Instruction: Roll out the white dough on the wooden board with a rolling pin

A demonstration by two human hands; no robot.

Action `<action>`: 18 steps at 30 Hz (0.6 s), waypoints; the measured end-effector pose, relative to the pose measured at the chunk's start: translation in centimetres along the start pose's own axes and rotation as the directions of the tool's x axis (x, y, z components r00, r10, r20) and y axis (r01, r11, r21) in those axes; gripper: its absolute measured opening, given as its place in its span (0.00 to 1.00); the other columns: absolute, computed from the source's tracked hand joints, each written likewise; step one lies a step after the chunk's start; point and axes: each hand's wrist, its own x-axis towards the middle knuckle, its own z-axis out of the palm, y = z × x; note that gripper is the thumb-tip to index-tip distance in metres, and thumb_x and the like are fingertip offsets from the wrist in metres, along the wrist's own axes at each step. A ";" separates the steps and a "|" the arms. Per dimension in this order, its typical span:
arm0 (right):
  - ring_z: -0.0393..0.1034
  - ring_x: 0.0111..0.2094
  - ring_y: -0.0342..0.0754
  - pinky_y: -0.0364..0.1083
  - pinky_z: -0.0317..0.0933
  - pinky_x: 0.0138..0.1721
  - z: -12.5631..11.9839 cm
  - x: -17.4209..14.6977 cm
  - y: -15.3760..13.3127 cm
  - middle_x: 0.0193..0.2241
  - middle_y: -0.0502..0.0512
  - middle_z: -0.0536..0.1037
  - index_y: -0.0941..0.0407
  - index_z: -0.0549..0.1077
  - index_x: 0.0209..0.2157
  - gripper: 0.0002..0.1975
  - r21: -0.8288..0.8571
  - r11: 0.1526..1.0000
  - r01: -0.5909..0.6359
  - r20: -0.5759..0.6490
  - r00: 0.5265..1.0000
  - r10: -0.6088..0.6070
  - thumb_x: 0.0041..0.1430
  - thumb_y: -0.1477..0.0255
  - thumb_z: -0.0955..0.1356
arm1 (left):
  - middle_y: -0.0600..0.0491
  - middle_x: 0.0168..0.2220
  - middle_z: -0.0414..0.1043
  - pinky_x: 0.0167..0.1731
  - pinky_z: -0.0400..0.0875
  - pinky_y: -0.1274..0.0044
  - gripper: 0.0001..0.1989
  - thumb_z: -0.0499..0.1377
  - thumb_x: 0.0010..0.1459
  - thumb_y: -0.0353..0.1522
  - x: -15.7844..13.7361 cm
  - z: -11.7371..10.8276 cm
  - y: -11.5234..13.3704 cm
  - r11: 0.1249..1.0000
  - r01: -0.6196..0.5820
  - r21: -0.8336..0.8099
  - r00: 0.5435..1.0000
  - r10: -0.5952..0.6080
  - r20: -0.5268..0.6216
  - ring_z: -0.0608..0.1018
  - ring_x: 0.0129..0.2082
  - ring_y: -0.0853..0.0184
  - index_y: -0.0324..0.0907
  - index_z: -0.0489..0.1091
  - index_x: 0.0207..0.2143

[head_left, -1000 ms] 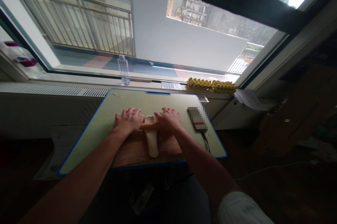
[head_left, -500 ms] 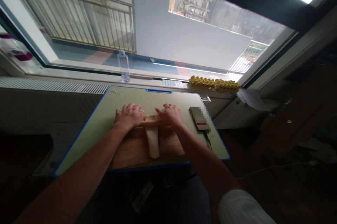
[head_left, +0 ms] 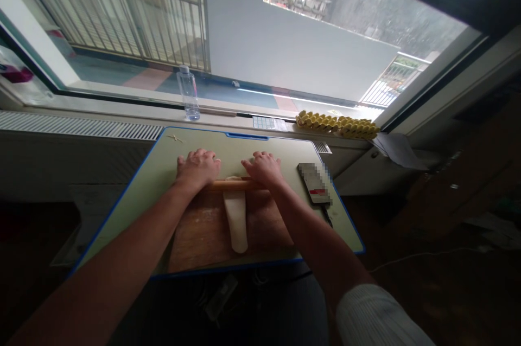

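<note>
A wooden rolling pin [head_left: 230,185] lies crosswise over a long, flat strip of pale dough [head_left: 236,218], close to the strip's far end. My left hand [head_left: 198,167] bears down on the pin's left end, fingers loosely curled over and past it. On the right end rests my right hand [head_left: 264,167], its fingers reaching forward beyond the pin. Under the dough is a brown wooden board [head_left: 195,240], partly covered by my forearms. The dough's narrow near end points toward me.
The board sits on a pale green table [head_left: 142,194] with a blue edge. A phone [head_left: 315,184] with a cable lies to the right. Thin scraps [head_left: 175,138] lie far left. A clear bottle [head_left: 188,94] and yellow egg trays [head_left: 337,125] stand on the windowsill.
Both hands have pushed the rolling pin away from me, closer to the dough's far end. More of the near dough shows. The camera view has shifted slightly.
</note>
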 end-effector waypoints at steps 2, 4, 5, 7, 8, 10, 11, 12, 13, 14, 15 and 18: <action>0.67 0.64 0.66 0.66 0.56 0.67 0.2 0.6 0.0 0.63 0.70 0.77 0.58 0.76 0.60 0.28 -0.014 1.000 0.001 -0.019 1.000 -0.001 0.72 0.52 0.65 | 0.39 0.67 0.72 0.63 0.64 0.50 0.28 0.45 0.69 0.44 0.4 0.0 0.1 1.000 0.007 0.004 1.000 -0.007 -0.009 0.74 0.64 0.46 0.45 0.76 0.60; 0.66 0.65 0.66 0.67 0.56 0.67 0.4 1.4 0.1 0.64 0.69 0.76 0.58 0.76 0.60 0.28 -0.027 1.000 0.005 -0.049 0.999 -0.006 0.72 0.53 0.65 | 0.38 0.66 0.73 0.63 0.64 0.50 0.28 0.46 0.69 0.44 0.8 0.0 0.1 1.000 0.008 0.010 1.000 -0.008 -0.013 0.74 0.63 0.46 0.44 0.76 0.60; 0.65 0.66 0.66 0.67 0.55 0.67 0.5 1.7 0.1 0.64 0.69 0.75 0.57 0.76 0.61 0.27 -0.031 0.999 0.008 -0.062 0.998 -0.010 0.72 0.53 0.65 | 0.38 0.66 0.73 0.63 0.63 0.50 0.28 0.46 0.69 0.43 1.0 0.1 0.1 1.000 0.008 0.013 1.000 -0.007 -0.015 0.74 0.63 0.46 0.44 0.76 0.60; 0.64 0.67 0.65 0.67 0.55 0.67 0.6 2.5 0.1 0.65 0.68 0.74 0.57 0.75 0.62 0.27 -0.031 1.000 0.007 -0.072 0.997 -0.009 0.72 0.53 0.65 | 0.37 0.65 0.74 0.63 0.62 0.49 0.28 0.46 0.69 0.43 1.5 0.2 0.1 1.000 0.005 0.019 1.000 -0.005 -0.026 0.74 0.63 0.45 0.43 0.76 0.60; 0.63 0.67 0.65 0.67 0.55 0.67 0.7 2.8 0.1 0.66 0.68 0.73 0.57 0.75 0.62 0.28 -0.026 1.000 0.001 -0.067 0.998 -0.003 0.73 0.53 0.64 | 0.37 0.64 0.74 0.63 0.62 0.49 0.27 0.46 0.69 0.42 1.7 0.3 0.1 1.000 0.004 0.021 0.999 -0.004 -0.031 0.74 0.63 0.45 0.43 0.76 0.59; 0.63 0.68 0.65 0.66 0.56 0.67 0.7 3.5 0.2 0.66 0.68 0.73 0.57 0.74 0.63 0.28 -0.013 1.000 -0.015 -0.046 0.999 0.015 0.73 0.53 0.64 | 0.37 0.64 0.74 0.63 0.62 0.49 0.27 0.46 0.69 0.42 2.2 0.4 0.1 1.000 0.005 0.025 0.999 -0.004 -0.039 0.74 0.62 0.45 0.43 0.77 0.59; 0.63 0.68 0.65 0.66 0.57 0.67 0.8 3.7 0.2 0.66 0.67 0.73 0.57 0.74 0.63 0.28 -0.007 1.000 -0.022 -0.036 0.999 0.022 0.73 0.53 0.64 | 0.37 0.64 0.74 0.63 0.62 0.49 0.27 0.46 0.69 0.42 2.4 0.5 0.1 1.000 0.007 0.027 0.999 -0.006 -0.040 0.74 0.62 0.46 0.43 0.77 0.59; 0.63 0.68 0.65 0.66 0.57 0.67 0.8 4.0 0.2 0.67 0.67 0.72 0.57 0.74 0.63 0.28 -0.002 1.000 -0.028 -0.029 0.999 0.028 0.73 0.53 0.64 | 0.37 0.64 0.74 0.63 0.62 0.49 0.27 0.46 0.69 0.42 2.7 0.5 0.0 1.000 0.009 0.030 0.999 -0.008 -0.039 0.74 0.62 0.46 0.43 0.76 0.58; 0.64 0.68 0.65 0.66 0.57 0.67 0.9 4.1 0.2 0.67 0.68 0.73 0.57 0.74 0.63 0.28 0.000 0.999 -0.033 -0.025 0.999 0.033 0.73 0.53 0.64 | 0.37 0.64 0.74 0.63 0.62 0.49 0.27 0.46 0.69 0.42 2.8 0.6 0.0 0.999 0.010 0.031 0.999 -0.009 -0.036 0.74 0.62 0.46 0.43 0.76 0.58; 0.64 0.67 0.65 0.66 0.57 0.67 1.0 4.3 0.3 0.67 0.68 0.73 0.57 0.74 0.63 0.28 0.002 0.999 -0.036 -0.023 0.999 0.036 0.73 0.53 0.64 | 0.37 0.65 0.74 0.64 0.62 0.49 0.27 0.46 0.69 0.42 3.0 0.6 0.0 1.000 0.010 0.030 0.999 -0.009 -0.033 0.74 0.63 0.46 0.43 0.76 0.59; 0.64 0.67 0.65 0.66 0.57 0.67 1.0 4.4 0.3 0.66 0.68 0.73 0.57 0.74 0.63 0.28 0.004 0.999 -0.038 -0.023 0.999 0.038 0.73 0.53 0.64 | 0.37 0.65 0.73 0.64 0.62 0.49 0.27 0.46 0.69 0.42 3.1 0.6 0.0 1.000 0.010 0.027 0.999 -0.009 -0.030 0.73 0.63 0.46 0.43 0.76 0.59; 0.64 0.67 0.65 0.65 0.57 0.67 1.1 4.4 0.3 0.66 0.68 0.73 0.57 0.74 0.63 0.28 0.007 0.999 -0.038 -0.029 0.999 0.038 0.73 0.53 0.64 | 0.38 0.65 0.74 0.64 0.62 0.50 0.26 0.47 0.69 0.42 3.1 0.6 0.0 1.000 0.012 0.020 0.999 -0.011 -0.031 0.73 0.63 0.46 0.44 0.76 0.59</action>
